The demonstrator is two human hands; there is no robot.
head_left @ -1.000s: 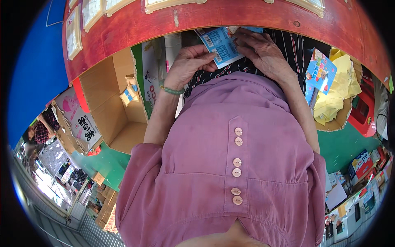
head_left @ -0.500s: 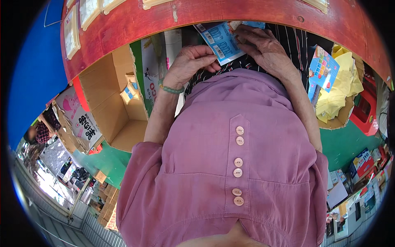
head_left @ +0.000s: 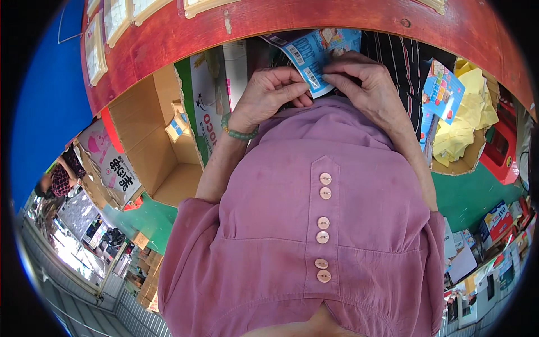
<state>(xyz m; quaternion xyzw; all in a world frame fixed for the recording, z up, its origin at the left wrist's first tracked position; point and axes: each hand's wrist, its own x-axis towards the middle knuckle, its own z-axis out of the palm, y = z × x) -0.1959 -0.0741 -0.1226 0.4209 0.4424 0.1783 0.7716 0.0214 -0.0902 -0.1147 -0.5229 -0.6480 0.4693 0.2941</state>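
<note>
I hold a flat light-blue packet (head_left: 314, 53) in front of my chest, just under the red wooden counter edge (head_left: 292, 22). My left hand (head_left: 275, 92), with a green bead bracelet at the wrist, pinches its lower left edge. My right hand (head_left: 362, 81) grips the lower right side, fingers curled over it. The packet's top is hidden behind the counter. My mauve buttoned shirt (head_left: 320, 224) fills the lower middle of the view.
An open cardboard box (head_left: 157, 146) stands at my left on the green floor (head_left: 471, 194). At the right sit another box with yellow cloth (head_left: 469, 121), a blue carded packet (head_left: 443, 92) and a red crate (head_left: 505, 146). Small boxed goods (head_left: 494, 224) line the lower right.
Both hands with the blue packet have risen slightly toward the counter edge. The fingers have drawn closer together on its lower edge.
</note>
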